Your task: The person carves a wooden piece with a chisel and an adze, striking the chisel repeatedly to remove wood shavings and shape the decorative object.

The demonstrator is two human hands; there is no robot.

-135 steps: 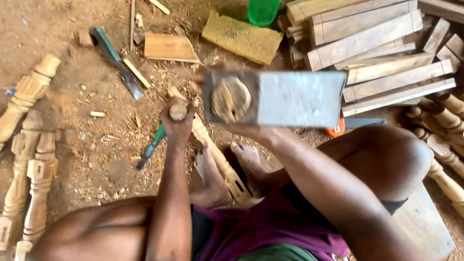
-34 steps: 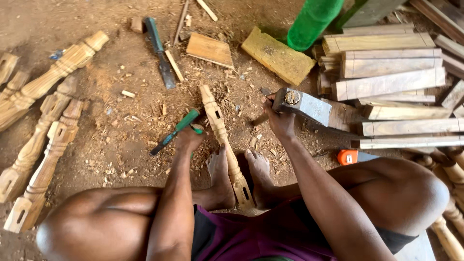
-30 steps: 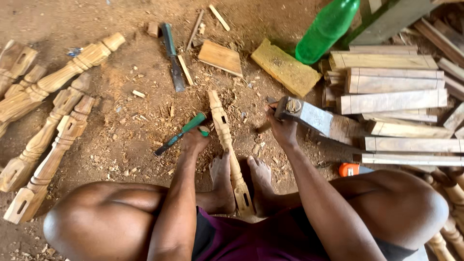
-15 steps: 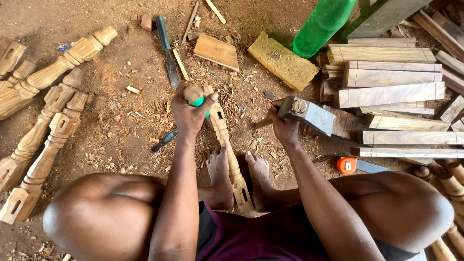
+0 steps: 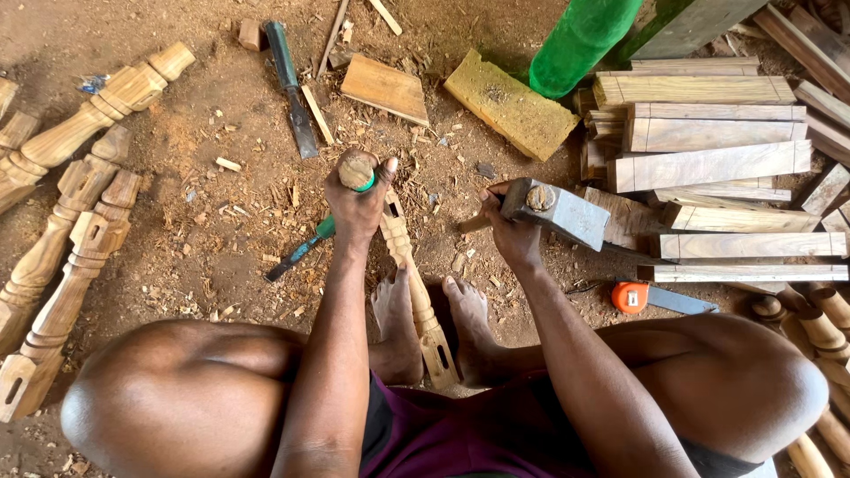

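Note:
My left hand (image 5: 359, 202) grips a green-handled chisel (image 5: 358, 171) upright, its worn butt facing up, over a carved wooden spindle (image 5: 413, 292) that lies on the ground between my bare feet. My right hand (image 5: 506, 228) holds a heavy metal-headed hammer (image 5: 558, 211) by its short handle, just right of the spindle and low to the ground. A second green-handled chisel (image 5: 301, 250) lies on the sawdust to the left of my left hand.
Several turned spindles (image 5: 75, 195) lie at the left. A large chisel (image 5: 289, 87), a wood offcut (image 5: 384, 87) and a yellowish block (image 5: 512, 106) sit ahead. Stacked wood blanks (image 5: 708, 164) and a green bottle (image 5: 580, 40) are at the right, an orange-handled tool (image 5: 651, 297) near my knee.
My left hand picked a chisel off the ground and stood it upright over the spindle. The hammer, raised high earlier, now sits low beside the spindle in my right hand.

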